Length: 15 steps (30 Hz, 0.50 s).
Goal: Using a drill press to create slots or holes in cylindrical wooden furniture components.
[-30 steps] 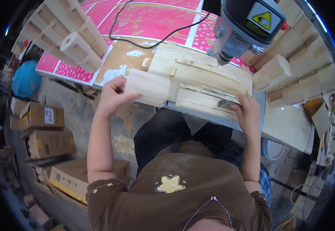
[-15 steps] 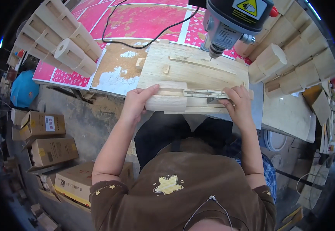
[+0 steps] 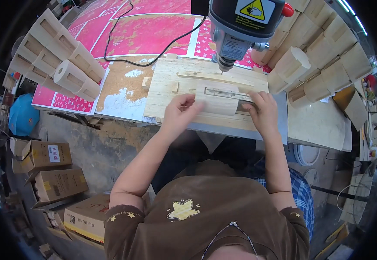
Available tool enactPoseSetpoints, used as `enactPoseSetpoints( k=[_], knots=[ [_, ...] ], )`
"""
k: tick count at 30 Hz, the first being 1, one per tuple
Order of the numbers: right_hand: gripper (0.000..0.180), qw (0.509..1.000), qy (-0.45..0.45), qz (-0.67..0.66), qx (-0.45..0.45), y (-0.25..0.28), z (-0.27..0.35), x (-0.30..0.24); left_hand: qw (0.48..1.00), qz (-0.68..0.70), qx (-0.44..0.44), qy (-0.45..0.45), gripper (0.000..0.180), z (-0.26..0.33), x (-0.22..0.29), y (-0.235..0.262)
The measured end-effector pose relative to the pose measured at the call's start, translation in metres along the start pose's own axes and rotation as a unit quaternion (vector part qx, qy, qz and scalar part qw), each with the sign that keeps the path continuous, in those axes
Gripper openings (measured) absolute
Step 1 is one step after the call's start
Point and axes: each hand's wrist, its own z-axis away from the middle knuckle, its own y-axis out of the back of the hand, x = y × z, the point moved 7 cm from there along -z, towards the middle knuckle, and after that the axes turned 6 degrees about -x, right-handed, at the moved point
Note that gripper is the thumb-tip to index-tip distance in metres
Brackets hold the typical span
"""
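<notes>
Wooden block [image 3: 216, 107] with a metal bar [image 3: 227, 93] along the slot in its upper side, near the front edge of a flat board [image 3: 164, 89] on the table [image 3: 121, 97]. The right hand [image 3: 263, 112] grips the bar's right end, fingers above and thumb below, presumably steadying it. The left hand [image 3: 182, 111], blurred, rests at the block's left end with its thumb side against the wood; whether it grasps or only presses cannot be told. Lying lengthwise, the slot faces upward and probably allows the bar to be kept in line.

Behind the block lie a long wood strip [image 3: 210, 78] and a small wood piece [image 3: 176, 87], both apart from the hands. The drill press [image 3: 242, 37] overhangs the board's far side, its chuck beyond the block and limiting headroom there. A black cable [image 3: 153, 64] curves behind the board. Stacked wooden cylinders flank the work: the right stack [image 3: 290, 68] likely restricts reach on that side; the left stack [image 3: 76, 80] stands well apart.
</notes>
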Motion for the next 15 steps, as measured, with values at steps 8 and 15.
enactPoseSetpoints(
  k=[8, 15],
  knots=[
    [0.033, 0.999, -0.012, 0.005, 0.03, -0.013, -0.033, 0.024, 0.918, -0.343, -0.011, -0.197, 0.083, -0.03, -0.003, -0.013],
    [0.034, 0.999, -0.002, 0.011, 0.034, -0.015, -0.026, 0.016, 0.915, -0.347, -0.022, -0.206, 0.084, -0.022, -0.004, -0.012]
  ],
)
